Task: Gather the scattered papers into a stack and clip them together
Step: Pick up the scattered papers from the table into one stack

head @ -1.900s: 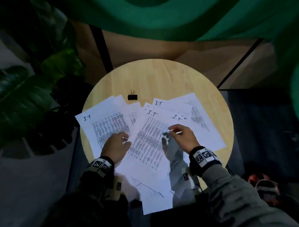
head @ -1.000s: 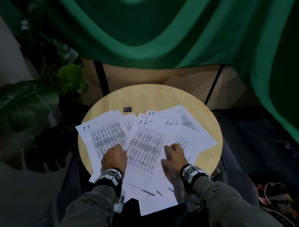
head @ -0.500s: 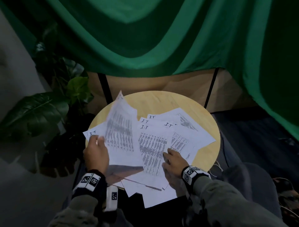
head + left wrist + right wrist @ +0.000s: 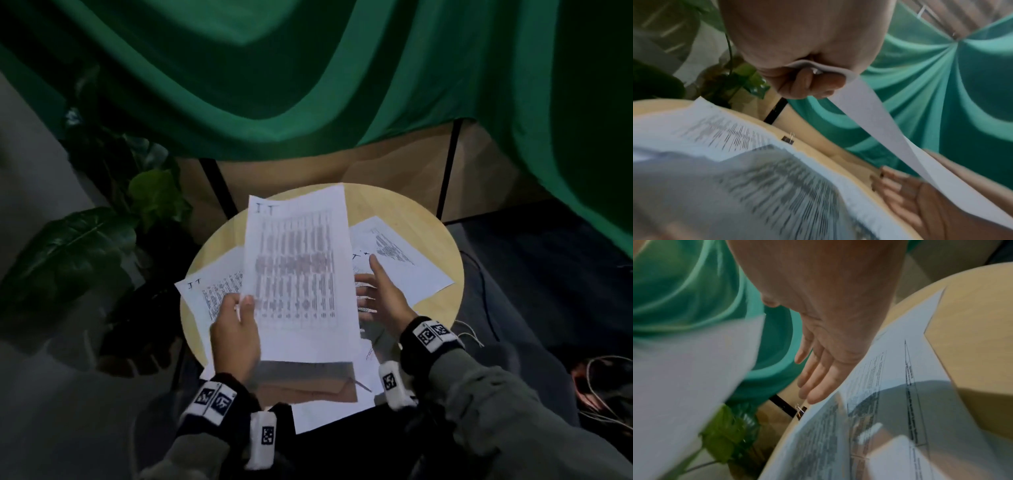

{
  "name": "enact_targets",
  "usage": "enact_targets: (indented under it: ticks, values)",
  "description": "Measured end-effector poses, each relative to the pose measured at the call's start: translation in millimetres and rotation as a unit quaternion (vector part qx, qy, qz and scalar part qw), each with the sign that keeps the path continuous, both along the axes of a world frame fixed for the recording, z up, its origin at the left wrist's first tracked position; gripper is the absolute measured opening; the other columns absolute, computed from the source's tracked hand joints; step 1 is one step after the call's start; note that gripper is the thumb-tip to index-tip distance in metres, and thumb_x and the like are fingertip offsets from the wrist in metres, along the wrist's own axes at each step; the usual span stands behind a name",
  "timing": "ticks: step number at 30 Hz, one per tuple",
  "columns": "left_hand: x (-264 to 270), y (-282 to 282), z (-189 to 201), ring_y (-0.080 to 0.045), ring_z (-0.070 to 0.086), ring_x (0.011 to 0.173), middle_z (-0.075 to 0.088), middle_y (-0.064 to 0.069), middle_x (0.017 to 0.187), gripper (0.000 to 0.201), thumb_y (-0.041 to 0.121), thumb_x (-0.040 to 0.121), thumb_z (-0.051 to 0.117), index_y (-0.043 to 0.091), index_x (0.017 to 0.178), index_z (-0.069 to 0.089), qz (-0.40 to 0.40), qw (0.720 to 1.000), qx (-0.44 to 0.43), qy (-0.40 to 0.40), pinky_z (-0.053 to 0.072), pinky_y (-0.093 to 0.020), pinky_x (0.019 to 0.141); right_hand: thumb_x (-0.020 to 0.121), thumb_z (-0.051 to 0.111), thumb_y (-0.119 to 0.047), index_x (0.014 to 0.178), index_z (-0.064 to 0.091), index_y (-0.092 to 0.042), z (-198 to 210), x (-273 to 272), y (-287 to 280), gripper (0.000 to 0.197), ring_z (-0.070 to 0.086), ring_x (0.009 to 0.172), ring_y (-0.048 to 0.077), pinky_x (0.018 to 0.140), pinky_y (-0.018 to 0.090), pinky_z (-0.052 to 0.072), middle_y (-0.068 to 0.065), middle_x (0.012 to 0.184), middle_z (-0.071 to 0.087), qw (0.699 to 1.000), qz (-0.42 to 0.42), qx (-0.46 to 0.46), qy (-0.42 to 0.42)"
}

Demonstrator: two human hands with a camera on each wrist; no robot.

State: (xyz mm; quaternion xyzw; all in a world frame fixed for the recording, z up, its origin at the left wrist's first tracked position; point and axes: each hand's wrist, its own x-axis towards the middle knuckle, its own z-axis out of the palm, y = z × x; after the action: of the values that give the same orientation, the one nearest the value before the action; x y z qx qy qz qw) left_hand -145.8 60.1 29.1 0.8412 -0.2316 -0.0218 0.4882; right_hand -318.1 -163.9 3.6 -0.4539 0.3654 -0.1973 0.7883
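Note:
My left hand (image 4: 239, 308) pinches the left edge of a printed sheet (image 4: 301, 274) and holds it raised over the round wooden table (image 4: 428, 219); the left wrist view shows the sheet (image 4: 869, 116) bent between my thumb and fingers (image 4: 809, 84). My right hand (image 4: 373, 291) is off the papers, fingers straight and spread, right beside the raised sheet; the right wrist view shows its straight fingers (image 4: 818, 374). More printed papers lie on the table at the left (image 4: 205, 294) and right (image 4: 404, 260). A black binder clip (image 4: 787, 140) sits on the table's far side, hidden in the head view.
A leafy plant (image 4: 102, 240) stands left of the table. Green cloth (image 4: 308, 85) hangs behind it, above a wooden panel with black bars (image 4: 448, 171). Some sheets overhang the near table edge (image 4: 325, 411). Cables (image 4: 603, 387) lie on the floor at right.
My left hand has lifted a sheet off the left pile and swung it up over the middle. My right hand has come off the papers and opened beside it.

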Motion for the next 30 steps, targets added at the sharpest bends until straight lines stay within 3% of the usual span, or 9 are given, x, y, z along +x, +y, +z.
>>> enact_targets:
  ticks: [3, 5, 8, 11, 14, 20, 23, 27, 30]
  values:
    - [-16, -15, -29, -0.030, 0.062, 0.084, 0.065, -0.002, 0.088, 0.017, 0.035, 0.116, 0.049, 0.020, 0.110, 0.056, -0.031, 0.996, 0.078, 0.028, 0.044, -0.039, 0.072, 0.086, 0.070, -0.077, 0.143, 0.065, -0.024, -6, -10, 3, 0.078, 0.074, 0.106, 0.016, 0.089, 0.041, 0.059, -0.003, 0.127, 0.075, 1.000, 0.027, -0.017, 0.001]
    - [-22, -25, -46, -0.031, 0.067, 0.093, 0.069, -0.003, 0.099, 0.017, 0.041, 0.115, 0.049, 0.026, 0.114, 0.057, -0.066, 0.991, 0.111, 0.042, 0.052, -0.039, 0.081, 0.094, 0.082, -0.043, 0.163, 0.039, -0.018, -17, -13, 4, 0.085, 0.069, 0.126, 0.011, 0.104, 0.037, 0.057, -0.003, 0.153, 0.060, 0.997, 0.021, -0.070, 0.014]
    - [-15, -32, -62, -0.030, 0.070, 0.101, 0.073, 0.000, 0.109, 0.028, 0.058, 0.110, 0.046, 0.033, 0.114, 0.059, -0.097, 0.980, 0.175, 0.017, 0.058, -0.045, 0.091, 0.098, 0.070, 0.007, 0.150, 0.048, -0.008, -34, -17, 4, 0.059, 0.079, 0.101, 0.015, 0.085, 0.027, 0.062, 0.006, 0.128, 0.076, 0.995, -0.018, -0.101, 0.020]
    - [18, -27, -69, -0.034, 0.066, 0.123, 0.064, -0.009, 0.134, 0.057, 0.070, 0.100, 0.056, 0.028, 0.138, 0.057, -0.052, 0.955, 0.290, -0.030, 0.056, -0.047, 0.100, 0.099, 0.066, 0.010, 0.120, 0.055, -0.024, -48, -22, -2, 0.041, 0.071, 0.104, 0.019, 0.102, 0.041, 0.059, 0.006, 0.121, 0.071, 0.989, -0.078, -0.110, 0.058]
    - [55, -16, -76, -0.041, 0.067, 0.127, 0.067, -0.017, 0.136, 0.096, 0.078, 0.079, 0.076, 0.017, 0.147, 0.047, -0.007, 0.924, 0.382, 0.020, 0.058, -0.049, 0.099, 0.099, 0.068, 0.009, 0.150, 0.049, -0.014, -60, -26, -1, 0.059, 0.061, 0.122, 0.029, 0.118, 0.051, 0.047, 0.007, 0.144, 0.058, 0.988, -0.076, -0.101, 0.088]
    - [67, -7, -90, -0.033, 0.071, 0.081, 0.077, -0.003, 0.086, 0.041, 0.053, 0.085, 0.085, 0.017, 0.092, 0.066, -0.019, 0.950, 0.309, 0.044, 0.062, -0.038, 0.079, 0.102, 0.071, -0.017, 0.164, 0.034, -0.021, -64, -29, 15, 0.072, 0.053, 0.133, 0.016, 0.107, 0.027, 0.041, -0.013, 0.142, 0.050, 0.956, -0.040, -0.238, 0.169]
    - [73, -1, -78, -0.038, 0.074, 0.097, 0.081, -0.013, 0.103, 0.024, 0.041, 0.099, 0.075, 0.018, 0.106, 0.076, -0.001, 0.961, 0.278, 0.008, 0.061, -0.042, 0.088, 0.098, 0.075, -0.025, 0.167, 0.023, -0.036, -72, -30, 16, 0.087, 0.043, 0.149, 0.012, 0.124, 0.042, 0.040, -0.015, 0.168, 0.038, 0.956, -0.049, -0.240, 0.162]
    - [95, 8, -39, -0.048, 0.072, 0.108, 0.077, -0.030, 0.119, 0.029, 0.029, 0.106, 0.071, 0.005, 0.123, 0.074, 0.092, 0.989, 0.118, 0.001, 0.056, -0.051, 0.094, 0.099, 0.073, -0.012, 0.166, 0.005, -0.056, -80, -38, 9, 0.105, 0.030, 0.146, 0.003, 0.124, 0.045, 0.038, -0.029, 0.163, 0.019, 0.958, -0.008, -0.253, 0.136]
    - [104, 11, -4, -0.042, 0.070, 0.102, 0.075, -0.025, 0.114, 0.024, 0.029, 0.109, 0.066, 0.006, 0.114, 0.067, 0.133, 0.990, -0.041, -0.014, 0.055, -0.051, 0.090, 0.100, 0.067, -0.003, 0.161, 0.037, -0.045, -91, -38, 1, 0.080, 0.036, 0.152, 0.004, 0.131, 0.044, 0.031, -0.017, 0.167, 0.038, 0.943, 0.018, -0.295, 0.152]
